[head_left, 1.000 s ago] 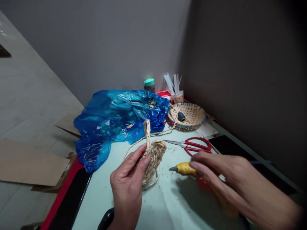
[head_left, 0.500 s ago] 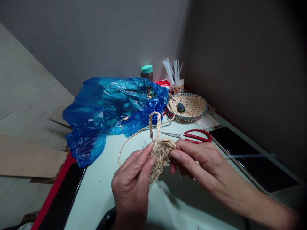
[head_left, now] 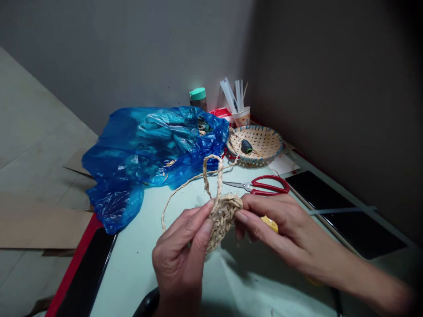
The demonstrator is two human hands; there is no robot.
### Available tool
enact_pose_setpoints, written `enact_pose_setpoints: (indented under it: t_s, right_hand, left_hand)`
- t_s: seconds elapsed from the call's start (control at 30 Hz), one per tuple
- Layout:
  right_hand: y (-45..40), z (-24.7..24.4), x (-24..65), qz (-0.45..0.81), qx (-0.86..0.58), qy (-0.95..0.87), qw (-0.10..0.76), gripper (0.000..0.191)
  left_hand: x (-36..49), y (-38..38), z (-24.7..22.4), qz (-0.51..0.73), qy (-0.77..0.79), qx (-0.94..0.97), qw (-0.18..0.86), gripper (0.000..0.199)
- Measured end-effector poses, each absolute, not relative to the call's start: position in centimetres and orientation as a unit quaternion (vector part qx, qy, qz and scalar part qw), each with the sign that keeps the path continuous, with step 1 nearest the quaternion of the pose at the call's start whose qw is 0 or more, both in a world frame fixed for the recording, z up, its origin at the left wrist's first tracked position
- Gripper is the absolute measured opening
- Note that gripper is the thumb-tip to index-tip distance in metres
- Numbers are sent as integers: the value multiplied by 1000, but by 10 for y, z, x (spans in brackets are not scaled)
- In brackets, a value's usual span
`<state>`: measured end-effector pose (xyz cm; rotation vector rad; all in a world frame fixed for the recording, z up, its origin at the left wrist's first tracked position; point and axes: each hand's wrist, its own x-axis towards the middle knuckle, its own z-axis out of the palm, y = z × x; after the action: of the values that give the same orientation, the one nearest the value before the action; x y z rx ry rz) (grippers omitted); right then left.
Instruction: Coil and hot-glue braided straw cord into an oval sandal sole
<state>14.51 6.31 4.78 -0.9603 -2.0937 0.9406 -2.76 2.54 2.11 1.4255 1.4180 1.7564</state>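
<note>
A small coiled piece of braided straw (head_left: pixel 224 220) is held up above the table between both hands. My left hand (head_left: pixel 183 244) is closed on its left side, thumb and fingers pinching the spot where the braid leaves the coil. From there the braided straw cord (head_left: pixel 219 176) rises in an upright loop, and a longer length curves behind my left hand toward the basket. My right hand (head_left: pixel 271 222) pinches the coil's upper right edge between thumb and finger; its other fingers are partly hidden. Red-handled scissors (head_left: pixel 269 185) lie just beyond my right hand, blades pointing left.
A blue plastic bag (head_left: pixel 155 145) covers the back left. Behind stand a green-lidded jar (head_left: pixel 198 97) and a paper cup (head_left: pixel 242 116) of white sticks. A woven basket (head_left: pixel 267 145) holds a dark thread spool (head_left: pixel 246 146). A black tablet-like slab (head_left: pixel 343 215) lies right; a yellow object (head_left: pixel 270 223) is mostly hidden.
The view has shifted slightly, so the background sits a little further left. Both hands keep their hold on the straw coil, and more of the yellow object shows behind the right hand.
</note>
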Motion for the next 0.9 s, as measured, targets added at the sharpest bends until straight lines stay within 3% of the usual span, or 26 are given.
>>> enact_pose_setpoints:
  t_s: [0.37,0.67,0.9]
  right_hand:
    - [65,48,145,352,-354,-820,279,34]
    - [65,47,147,337,-353,-835,254,34]
    - [66,46,152,322,-331,-854,242,31]
  left_hand:
    - [-50,29,29,557,532,599,221,23]
    - [-55,32,35,562,512,611,223,25]
    - [-43,30,33,578,536,534,307,15]
